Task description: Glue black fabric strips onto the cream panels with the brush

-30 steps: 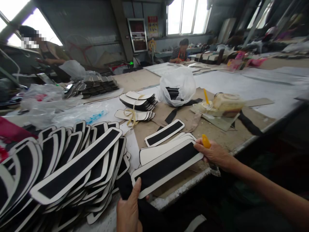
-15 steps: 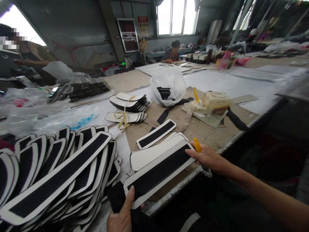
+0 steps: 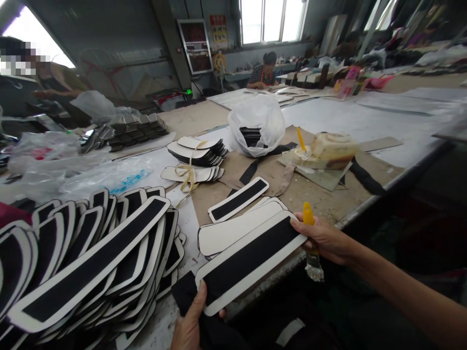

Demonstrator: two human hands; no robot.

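Observation:
Between my hands is a long white panel (image 3: 219, 299) with rounded corners and a black strip (image 3: 251, 257) along its middle. My left hand (image 3: 190, 316) pinches its near left end, thumb on top and fingers beneath. At the far right end, my right hand (image 3: 324, 237) is closed on the panel's edge. A brush (image 3: 308, 216) with a yellow handle is also tucked in the right hand, its whitish bristles hanging down. Just behind the panel lie plain white panels (image 3: 237, 228) and a smaller panel with a black strip (image 3: 239, 199). Black fabric (image 3: 184, 291) lies by my left hand.
A big pile of strip-faced panels (image 3: 109, 262) fills the left. Tied bundles (image 3: 197, 150), a white plastic bag (image 3: 257, 119) with black pieces, and a stained glue container (image 3: 332, 149) with a yellow stick stand behind. The table edge (image 3: 350, 211) runs along the right. Two other people are farther back.
The panel has shifted slightly right in the view with both hands still on it. The brush in my right hand has turned, so its bristles now show hanging below the hand.

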